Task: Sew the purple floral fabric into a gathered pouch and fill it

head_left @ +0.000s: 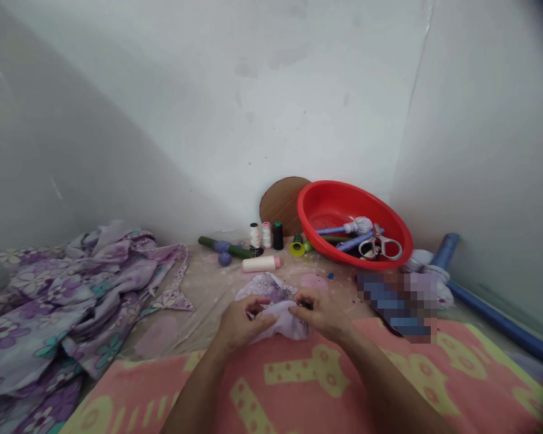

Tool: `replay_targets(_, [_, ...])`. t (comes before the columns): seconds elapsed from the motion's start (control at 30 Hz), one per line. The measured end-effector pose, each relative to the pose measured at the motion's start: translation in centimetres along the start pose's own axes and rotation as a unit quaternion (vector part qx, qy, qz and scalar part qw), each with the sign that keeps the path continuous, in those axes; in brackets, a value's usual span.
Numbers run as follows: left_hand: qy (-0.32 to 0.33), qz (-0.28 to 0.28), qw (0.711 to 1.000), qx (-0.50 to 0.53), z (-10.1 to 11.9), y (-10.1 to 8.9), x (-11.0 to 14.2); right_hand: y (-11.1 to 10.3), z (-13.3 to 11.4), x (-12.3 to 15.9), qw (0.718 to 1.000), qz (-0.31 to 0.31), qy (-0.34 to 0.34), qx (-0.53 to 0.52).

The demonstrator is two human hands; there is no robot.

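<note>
Between my hands, in the middle of the head view, lies a bunched piece of lilac floral fabric (283,319). My left hand (242,322) pinches its left side, with the thumb laid along the cloth. On the right side my right hand (319,310) grips the fabric between thumb and forefinger. The cloth rests low over the edge of a pink and yellow patterned cloth (298,404). Whether a needle or thread is in my fingers, I cannot make out.
Thread spools (266,235) stand by the wall, and a white spool (260,264) lies in front. A red basin (353,193) holds scissors (380,246) and cloth-wrapped sticks. Floral fabric (72,301) is heaped at left. A blue rod (502,322) and a blurred-out dark object (398,304) lie right.
</note>
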State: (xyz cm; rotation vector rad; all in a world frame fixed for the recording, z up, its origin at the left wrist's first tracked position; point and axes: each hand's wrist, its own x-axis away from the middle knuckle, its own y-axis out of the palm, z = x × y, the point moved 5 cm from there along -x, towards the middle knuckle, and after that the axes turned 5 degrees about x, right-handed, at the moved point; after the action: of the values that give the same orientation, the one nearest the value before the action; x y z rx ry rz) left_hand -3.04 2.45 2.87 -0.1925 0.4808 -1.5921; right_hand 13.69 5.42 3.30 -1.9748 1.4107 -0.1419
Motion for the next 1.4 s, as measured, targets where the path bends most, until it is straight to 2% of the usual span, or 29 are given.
replay_targets(0.2, [0.049, -0.002, 0.994, -0.098, 0.8, -1.8, 0.2, -2.5, -0.2, -0.3, 0.995, 0.094, -0.017, -0.029])
replay_targets(0.37, [0.114, 0.023, 0.985, -0.131, 1.7, -1.5, 0.4, -2.8, 0.3, -0.6, 0.991, 0.114, 0.002, -0.067])
replay_targets(0.43, [0.166, 0.034, 0.970, -0.174, 2.6, -1.1, 0.9, -2.5, 0.5, -0.6, 0.987, 0.103, 0.014, -0.119])
replay_targets(0.57, [0.291, 0.040, 0.917, -0.268, 5.3, -0.1, 2.6, -1.6, 0.6, -0.5, 0.965, 0.093, 0.022, -0.245])
replay_targets(0.67, [0.330, 0.034, 0.902, -0.278, 6.4, 0.3, 3.4, -1.2, 0.8, -0.6, 0.951, 0.109, 0.007, -0.288])
replay_targets(0.73, [0.314, 0.030, 0.914, -0.255, 6.3, 0.2, 3.1, -0.8, 1.3, -0.9, 0.955, 0.097, 0.004, -0.282])
replay_targets(0.83, [0.218, 0.033, 0.955, -0.198, 4.7, -0.4, 2.0, -1.1, 1.8, -1.2, 0.975, 0.103, -0.019, -0.198])
replay_targets(0.9, [0.142, 0.049, 0.982, -0.119, 3.3, -0.9, 1.2, -1.5, 1.8, -1.3, 0.983, 0.115, -0.045, -0.135])
replay_targets(0.97, [0.080, 0.074, 0.994, 0.004, 2.0, -1.1, 0.7, -1.6, 1.6, -1.2, 0.988, 0.105, -0.056, -0.101])
replay_targets(1.07, [-0.008, 0.123, 0.974, 0.190, 0.2, -0.9, 0.2, -1.1, 1.3, -1.0, 0.990, 0.060, -0.038, -0.119])
replay_targets(1.2, [-0.089, 0.135, 0.932, 0.323, -1.4, 0.5, -0.2, 0.4, 1.2, -0.7, 0.981, -0.011, 0.005, -0.194])
replay_targets(1.3, [-0.098, 0.097, 0.910, 0.391, -1.6, 1.4, -0.2, 1.1, 1.3, -0.6, 0.977, -0.028, 0.019, -0.209])
replay_targets(1.4, [-0.079, 0.067, 0.908, 0.407, -1.1, 1.8, 0.0, 1.3, 1.4, -0.5, 0.977, -0.023, 0.015, -0.210])
